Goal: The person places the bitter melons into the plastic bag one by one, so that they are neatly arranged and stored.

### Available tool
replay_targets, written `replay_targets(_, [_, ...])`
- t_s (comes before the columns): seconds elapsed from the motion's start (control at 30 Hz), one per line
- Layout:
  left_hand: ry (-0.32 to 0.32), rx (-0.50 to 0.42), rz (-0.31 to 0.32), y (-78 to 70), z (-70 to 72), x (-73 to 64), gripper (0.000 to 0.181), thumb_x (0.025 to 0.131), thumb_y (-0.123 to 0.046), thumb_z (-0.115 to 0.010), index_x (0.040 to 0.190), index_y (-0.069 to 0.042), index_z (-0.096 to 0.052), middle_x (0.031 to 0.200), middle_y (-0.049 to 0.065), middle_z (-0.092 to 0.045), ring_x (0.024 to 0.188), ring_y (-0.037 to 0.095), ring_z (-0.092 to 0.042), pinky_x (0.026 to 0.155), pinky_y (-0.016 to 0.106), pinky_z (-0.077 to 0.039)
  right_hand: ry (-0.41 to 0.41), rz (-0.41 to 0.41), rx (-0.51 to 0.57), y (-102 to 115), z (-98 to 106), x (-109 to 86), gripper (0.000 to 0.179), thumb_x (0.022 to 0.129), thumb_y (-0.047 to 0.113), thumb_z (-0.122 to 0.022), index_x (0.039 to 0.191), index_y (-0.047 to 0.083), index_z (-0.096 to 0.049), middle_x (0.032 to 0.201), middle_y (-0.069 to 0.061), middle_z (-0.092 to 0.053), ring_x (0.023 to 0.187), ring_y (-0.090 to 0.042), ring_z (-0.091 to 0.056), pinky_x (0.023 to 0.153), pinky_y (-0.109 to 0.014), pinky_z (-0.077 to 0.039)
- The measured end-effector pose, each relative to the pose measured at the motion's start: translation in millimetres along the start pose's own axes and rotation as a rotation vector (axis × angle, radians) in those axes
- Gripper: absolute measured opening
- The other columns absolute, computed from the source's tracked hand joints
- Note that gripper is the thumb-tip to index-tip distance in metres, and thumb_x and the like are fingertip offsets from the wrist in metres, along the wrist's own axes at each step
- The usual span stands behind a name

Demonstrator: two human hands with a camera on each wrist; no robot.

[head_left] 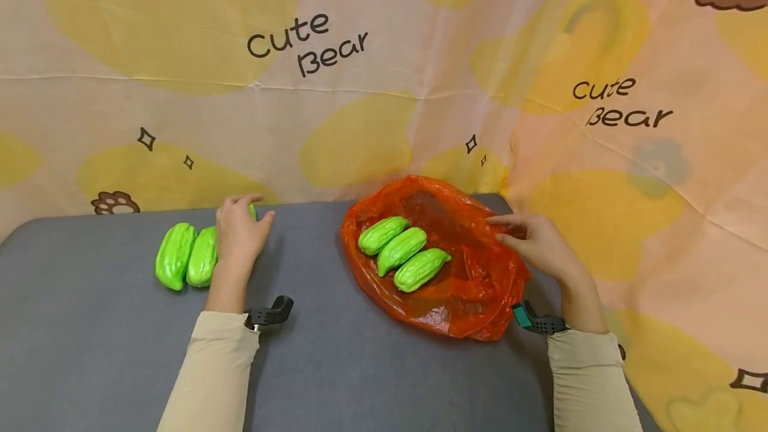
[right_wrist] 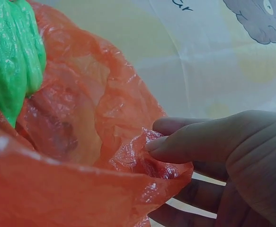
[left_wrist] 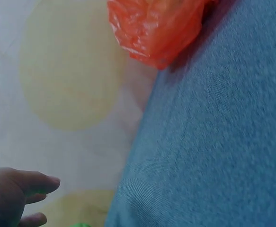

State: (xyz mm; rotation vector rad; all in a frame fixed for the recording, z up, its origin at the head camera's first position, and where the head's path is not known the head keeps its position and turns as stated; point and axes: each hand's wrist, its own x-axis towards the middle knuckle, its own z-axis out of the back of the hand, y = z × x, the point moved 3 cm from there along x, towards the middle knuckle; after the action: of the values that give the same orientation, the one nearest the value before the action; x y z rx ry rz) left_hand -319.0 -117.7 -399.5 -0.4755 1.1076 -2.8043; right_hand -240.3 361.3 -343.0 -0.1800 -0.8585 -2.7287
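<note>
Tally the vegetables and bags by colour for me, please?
Green vegetables: 6 (3 in the bag, 3 outside it, one of those mostly hidden behind the left hand)
Red plastic bag: 1
Total: 7

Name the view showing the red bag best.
The head view: the red bag fits whole in frame. The right wrist view shows a cropped close-up; the left wrist view, only a portion at the top edge.
</note>
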Motion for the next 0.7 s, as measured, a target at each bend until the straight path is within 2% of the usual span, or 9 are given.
replay_targets(0.27, [0.024, 0.027, 0.058, 10.6, -5.7, 0.0, 0.053, 0.098, -0.019, -0.062, 0.147, -0.003, -0.050, 0.151, 0.031, -0.039, 0.136, 0.053, -0.037, 0.110, 0.063, -0.035, 0.008, 0.000, 0.007, 1.2, -0.1, -0.6, 0.029, 0.096, 0.003, -0.065, 0.123, 0.004, -0.072, 0.112, -0.017, -0.075, 0.082, -0.012, -0.068, 0.068, -0.021, -0.054])
replay_targets(0.5, [-0.046, 0.016, 0.079, 18.1, -7.2, -0.2, 0.046, 0.096, -0.013, -0.063, 0.140, 0.002, -0.056, 0.154, 0.032, -0.033, 0.141, 0.052, -0.034, 0.112, 0.063, -0.034, 0.016, 0.004, 0.009, 1.6, -1.0, 0.7, 0.029, 0.096, 0.002, -0.064, 0.123, 0.004, -0.072, 0.112, -0.017, -0.075, 0.079, -0.011, -0.066, 0.066, -0.021, -0.053])
replay_targets(0.7, [-0.008, -0.003, 0.137, 21.5, -9.0, -0.2, 0.055, 0.096, -0.016, -0.061, 0.147, 0.002, -0.048, 0.156, 0.032, -0.030, 0.139, 0.055, -0.035, 0.111, 0.064, -0.034, 0.009, 0.018, 0.002, 3.0, -0.8, 0.3, 0.028, 0.096, 0.002, -0.064, 0.123, 0.002, -0.072, 0.111, -0.017, -0.075, 0.084, -0.013, -0.068, 0.069, -0.020, -0.054])
